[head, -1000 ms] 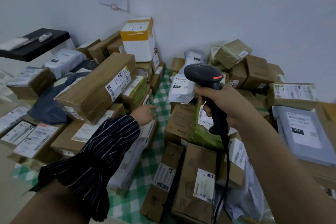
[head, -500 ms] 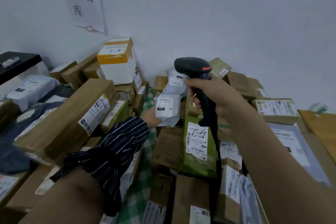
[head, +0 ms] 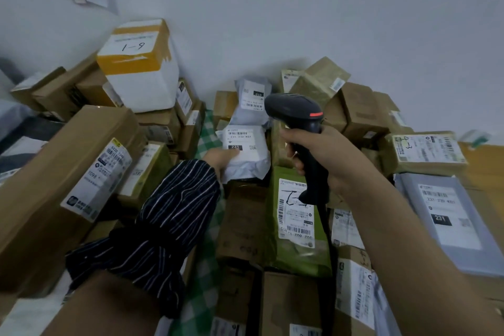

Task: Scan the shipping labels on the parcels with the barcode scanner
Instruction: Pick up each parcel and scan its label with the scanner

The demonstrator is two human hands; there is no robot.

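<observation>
A heap of parcels (head: 242,229) is stacked against a pale wall (head: 327,8), spread over a green checked cloth (head: 206,133). A long brown carton (head: 54,180) lies at the left, below a white box bound with yellow tape (head: 141,76); a grey mailer (head: 447,226) lies flat at the right, and a green pouch (head: 297,243) sits in the middle. The person's left hand (head: 221,157), reaching out of a striped sleeve (head: 169,215), grips the lower left edge of a small white mailer (head: 246,161), tilting it up so that its shipping label (head: 241,140) faces the camera. The right hand (head: 324,155) is wrapped round the handle of the black barcode scanner (head: 296,112), held upright, its head just beside the mailer's upper right corner, its cable (head: 326,222) hanging down over the pouch.
</observation>
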